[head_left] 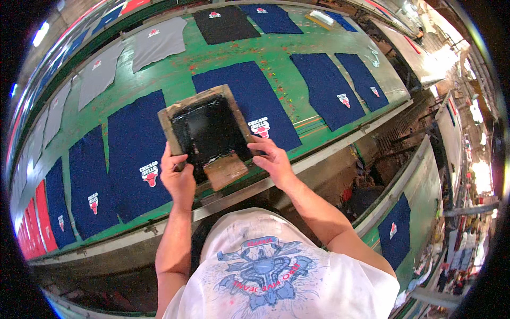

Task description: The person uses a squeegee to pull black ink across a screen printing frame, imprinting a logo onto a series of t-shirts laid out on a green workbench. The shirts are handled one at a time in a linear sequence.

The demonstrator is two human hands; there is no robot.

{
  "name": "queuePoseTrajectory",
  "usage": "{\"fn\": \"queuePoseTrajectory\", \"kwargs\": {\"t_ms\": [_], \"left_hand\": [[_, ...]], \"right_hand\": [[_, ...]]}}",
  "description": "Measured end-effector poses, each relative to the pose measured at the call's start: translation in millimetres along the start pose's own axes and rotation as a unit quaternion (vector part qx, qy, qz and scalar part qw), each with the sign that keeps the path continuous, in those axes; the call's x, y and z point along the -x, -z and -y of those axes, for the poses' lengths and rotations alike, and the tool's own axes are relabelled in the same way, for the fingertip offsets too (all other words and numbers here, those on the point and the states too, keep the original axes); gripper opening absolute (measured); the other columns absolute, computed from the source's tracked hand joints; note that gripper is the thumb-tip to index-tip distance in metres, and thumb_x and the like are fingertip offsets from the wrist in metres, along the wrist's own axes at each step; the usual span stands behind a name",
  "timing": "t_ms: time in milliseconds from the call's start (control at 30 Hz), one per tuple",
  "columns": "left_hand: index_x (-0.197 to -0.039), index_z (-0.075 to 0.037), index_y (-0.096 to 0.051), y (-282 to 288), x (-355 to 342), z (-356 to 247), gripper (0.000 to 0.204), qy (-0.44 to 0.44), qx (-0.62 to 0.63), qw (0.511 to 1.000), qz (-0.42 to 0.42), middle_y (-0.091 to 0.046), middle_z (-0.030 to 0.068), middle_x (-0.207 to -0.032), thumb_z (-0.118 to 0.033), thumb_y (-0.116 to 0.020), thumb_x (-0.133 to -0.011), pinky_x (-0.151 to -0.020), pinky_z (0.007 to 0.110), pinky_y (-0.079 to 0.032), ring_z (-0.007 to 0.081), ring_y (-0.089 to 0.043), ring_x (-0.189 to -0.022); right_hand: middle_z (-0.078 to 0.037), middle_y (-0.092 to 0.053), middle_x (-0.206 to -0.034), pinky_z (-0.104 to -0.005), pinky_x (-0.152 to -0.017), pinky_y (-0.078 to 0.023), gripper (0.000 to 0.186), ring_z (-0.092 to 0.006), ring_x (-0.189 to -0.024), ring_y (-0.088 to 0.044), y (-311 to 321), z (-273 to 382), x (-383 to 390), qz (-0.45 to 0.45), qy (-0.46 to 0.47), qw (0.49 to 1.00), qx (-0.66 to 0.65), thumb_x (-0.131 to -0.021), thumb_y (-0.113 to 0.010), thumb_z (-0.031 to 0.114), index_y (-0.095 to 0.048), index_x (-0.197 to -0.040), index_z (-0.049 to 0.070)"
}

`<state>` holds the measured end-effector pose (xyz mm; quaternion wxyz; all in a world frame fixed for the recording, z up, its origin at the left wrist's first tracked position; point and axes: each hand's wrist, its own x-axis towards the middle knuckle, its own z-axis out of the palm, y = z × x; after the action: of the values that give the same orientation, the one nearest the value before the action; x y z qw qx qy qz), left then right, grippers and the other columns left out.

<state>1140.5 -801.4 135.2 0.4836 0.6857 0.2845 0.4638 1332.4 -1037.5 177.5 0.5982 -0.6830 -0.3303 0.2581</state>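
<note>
Head view gives us both hands on one wooden frame [237,109] with a dark, glossy inner panel. Our left grip [178,173] closes on its lower-left corner, at seven o'clock from the frame's middle, the thumb bent over the near side. Our right grip [270,159] pinches the edge at four o'clock, thumb and fingers drawn together. Between the hands, at six o'clock, a flat brown piece [226,171] sits at the frame's near end. We hold the frame tilted over the near edge of the green counter [212,55]; whether it touches, we cannot tell.

Outward from it, the frame blocks part of a navy cloth [239,74] at one o'clock, whose white-and-red print shows just beside our right hand. Another printed navy cloth [135,133] lies at nine o'clock, red cloths [41,212] farther off at eight. Grey cloths [162,45] lie toward ten and eleven, a black cloth [226,29] at twelve. At four, well apart, a second counter [425,175] carries one more navy piece [397,239].
</note>
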Motion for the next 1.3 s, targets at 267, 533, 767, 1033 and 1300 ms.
{"fn": "queuePoseTrajectory", "kwargs": {"t_ms": [267,533,767,1033,1300], "left_hand": [[-0.092,-0.005,-0.074,-152.1,43.6,8.2,0.027,0.048,0.018,0.999,-0.004,-0.057,0.0259,-0.164,0.014,-0.069,-0.073,-0.121,0.042,-0.044,0.0345,-0.059,-0.145],[-0.09,-0.004,-0.074,-184.8,66.3,16.3,0.025,0.089,0.029,0.996,0.002,-0.058,0.0222,-0.164,0.014,-0.069,-0.074,-0.122,0.04,-0.042,0.0317,-0.058,-0.148],[-0.09,-0.001,-0.072,-187.1,70.9,13.8,0.027,0.091,0.039,0.995,0.007,-0.057,0.0237,-0.164,0.018,-0.066,-0.073,-0.122,0.04,-0.043,0.0323,-0.058,-0.149],[-0.089,0.0,-0.072,-191.5,70.9,15.5,0.027,0.129,0.062,0.99,0.008,-0.057,0.0241,-0.165,0.019,-0.065,-0.072,-0.122,0.04,-0.043,0.0316,-0.058,-0.149],[-0.09,-0.002,-0.076,-192.2,71.6,23.9,0.027,0.132,0.031,0.991,0.008,-0.058,0.0258,-0.163,0.016,-0.068,-0.071,-0.121,0.039,-0.044,0.0325,-0.06,-0.148]], "right_hand": [[-0.008,-0.054,-0.163,-0.0332,-0.112,-0.045,0.034,-0.0144,-0.135,-0.058,141.0,-40.8,0.4,-0.018,-0.074,0.995,-0.058,-0.102,-0.072,0.008,-0.076,-0.135,0.006],[-0.012,-0.058,-0.16,-0.0338,-0.113,-0.045,0.034,-0.0154,-0.134,-0.059,181.5,-77.9,5.9,-0.001,-0.097,0.989,-0.112,-0.1,-0.073,0.006,-0.077,-0.134,0.005],[-0.014,-0.057,-0.162,-0.0349,-0.116,-0.044,0.034,-0.0175,-0.136,-0.059,192.1,-80.3,9.0,0.018,-0.076,0.992,-0.097,-0.1,-0.073,0.005,-0.078,-0.134,0.003],[-0.015,-0.054,-0.165,-0.0345,-0.115,-0.044,0.037,-0.0191,-0.141,-0.056,194.6,-80.9,8.0,0.027,-0.09,0.99,-0.106,-0.099,-0.073,0.007,-0.077,-0.136,0.003],[-0.017,-0.057,-0.164,-0.0382,-0.122,-0.039,0.037,-0.023,-0.148,-0.053,192.7,-79.8,8.4,0.008,-0.092,0.989,-0.119,-0.099,-0.072,0.007,-0.077,-0.135,0.002]]}}
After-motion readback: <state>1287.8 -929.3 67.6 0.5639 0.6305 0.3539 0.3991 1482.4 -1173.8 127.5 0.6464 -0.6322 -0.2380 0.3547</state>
